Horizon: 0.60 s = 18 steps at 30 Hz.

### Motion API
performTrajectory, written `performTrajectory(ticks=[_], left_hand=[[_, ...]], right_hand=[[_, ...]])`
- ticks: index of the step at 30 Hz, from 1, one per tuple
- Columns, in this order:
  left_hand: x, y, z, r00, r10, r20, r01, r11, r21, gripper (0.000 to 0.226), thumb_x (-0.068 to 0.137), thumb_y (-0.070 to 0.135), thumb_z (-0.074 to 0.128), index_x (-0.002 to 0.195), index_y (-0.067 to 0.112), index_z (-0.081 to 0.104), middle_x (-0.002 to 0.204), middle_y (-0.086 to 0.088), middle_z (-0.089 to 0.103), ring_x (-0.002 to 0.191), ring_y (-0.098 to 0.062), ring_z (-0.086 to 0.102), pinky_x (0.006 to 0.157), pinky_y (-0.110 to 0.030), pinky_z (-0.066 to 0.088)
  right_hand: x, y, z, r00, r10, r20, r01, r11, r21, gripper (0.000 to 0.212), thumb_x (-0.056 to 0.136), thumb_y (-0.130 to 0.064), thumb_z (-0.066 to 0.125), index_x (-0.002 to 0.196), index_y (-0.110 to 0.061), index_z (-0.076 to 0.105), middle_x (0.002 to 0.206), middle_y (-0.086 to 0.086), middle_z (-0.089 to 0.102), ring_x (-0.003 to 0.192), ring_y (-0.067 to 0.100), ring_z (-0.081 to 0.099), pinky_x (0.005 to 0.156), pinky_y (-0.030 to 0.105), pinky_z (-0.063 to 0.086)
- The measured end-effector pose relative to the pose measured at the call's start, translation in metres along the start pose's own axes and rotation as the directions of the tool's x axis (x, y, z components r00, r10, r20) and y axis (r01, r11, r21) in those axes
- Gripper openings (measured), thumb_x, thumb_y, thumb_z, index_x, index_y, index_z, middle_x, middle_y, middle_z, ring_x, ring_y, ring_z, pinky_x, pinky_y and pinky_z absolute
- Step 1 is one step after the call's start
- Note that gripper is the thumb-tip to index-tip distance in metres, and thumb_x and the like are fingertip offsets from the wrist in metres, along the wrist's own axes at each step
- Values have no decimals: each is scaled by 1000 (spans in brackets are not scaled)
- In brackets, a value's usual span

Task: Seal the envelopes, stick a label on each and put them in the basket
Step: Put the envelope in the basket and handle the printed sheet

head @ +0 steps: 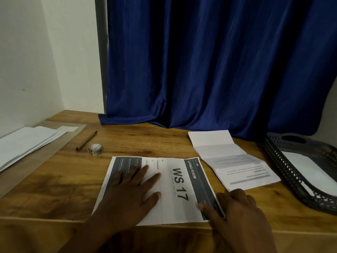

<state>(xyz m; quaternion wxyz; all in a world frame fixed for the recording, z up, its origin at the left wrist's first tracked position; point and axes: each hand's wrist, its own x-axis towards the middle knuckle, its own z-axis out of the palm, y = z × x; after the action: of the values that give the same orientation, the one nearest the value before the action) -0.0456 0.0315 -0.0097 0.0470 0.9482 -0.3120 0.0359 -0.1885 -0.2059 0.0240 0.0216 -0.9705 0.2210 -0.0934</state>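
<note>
With my left hand and right hand, fingers flat and gripping nothing, I press the printed sheet; one white envelope lies in the basket to its right, the envelope stack far left waits.

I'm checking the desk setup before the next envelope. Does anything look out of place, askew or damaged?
Nothing damaged or spilled. The printed sheet under the left hand and right hand lies slightly skewed to the desk edge. The creased letter sits unfolded and angled beside the basket.

It looks like a room in a home: a wooden desk in the corner, before a blue curtain.
</note>
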Motion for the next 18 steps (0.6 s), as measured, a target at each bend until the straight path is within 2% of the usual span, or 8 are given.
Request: performTrajectory(ticks=[3,6,8,10,12,14,18], left_hand=[[0,0,-1,1000,5,-3,-5,1000,5,76,74,80,-18,147,60,-19,168,11,-14,154,-17,-20,124,-52,-11],[0,0,-2,1000,2,-1,-2,1000,-3,80,73,80,-18,150,59,-13,169,11,-12,154,-17,-18,123,-51,-12],[0,0,-2,1000,1,1,-1,1000,-10,80,73,81,-17,150,60,-13,169,11,-12,154,-17,-18,123,-50,-14],[1,-1,0,1000,0,-3,0,1000,-6,79,74,81,-16,150,60,-12,169,11,-11,154,-18,-17,122,-50,-15],[2,-1,1,1000,-1,-6,1,1000,-1,79,75,82,-16,151,59,-12,169,11,-11,154,-18,-17,122,-50,-15],[2,-1,2,1000,-3,-8,3,1000,-1,78,76,82,-15,151,58,-12,169,11,-11,154,-18,-17,121,-50,-16],[1,-2,1,1000,-4,3,4,1000,0,71,84,80,-8,151,58,-12,169,10,-11,154,-19,-18,122,-51,-16]], right_hand=[[1,-4,0,999,15,46,-16,1000,24,82,71,-95,25,128,-43,55,136,-10,50,123,12,46,98,30,50],[2,-6,1,999,1,38,-7,987,158,64,77,-87,45,124,-45,56,132,-13,52,119,8,47,94,27,50],[2,-7,0,1000,13,-4,-11,947,320,46,78,-77,58,112,-46,55,116,-18,59,105,4,54,88,26,54],[3,-10,-2,999,47,-2,-40,863,504,37,79,-68,66,104,-45,52,95,-18,68,87,2,63,80,29,59],[3,-14,-6,998,49,44,-66,724,686,40,78,-64,70,106,-45,50,82,-21,74,76,0,71,70,27,61],[2,-18,-12,996,23,91,-87,576,813,52,69,-68,70,112,-45,50,83,-27,74,77,-11,69,61,20,58],[2,-28,-17,976,-119,181,-121,390,913,73,61,-69,72,125,-43,50,96,-20,77,87,-3,73,62,17,58]])
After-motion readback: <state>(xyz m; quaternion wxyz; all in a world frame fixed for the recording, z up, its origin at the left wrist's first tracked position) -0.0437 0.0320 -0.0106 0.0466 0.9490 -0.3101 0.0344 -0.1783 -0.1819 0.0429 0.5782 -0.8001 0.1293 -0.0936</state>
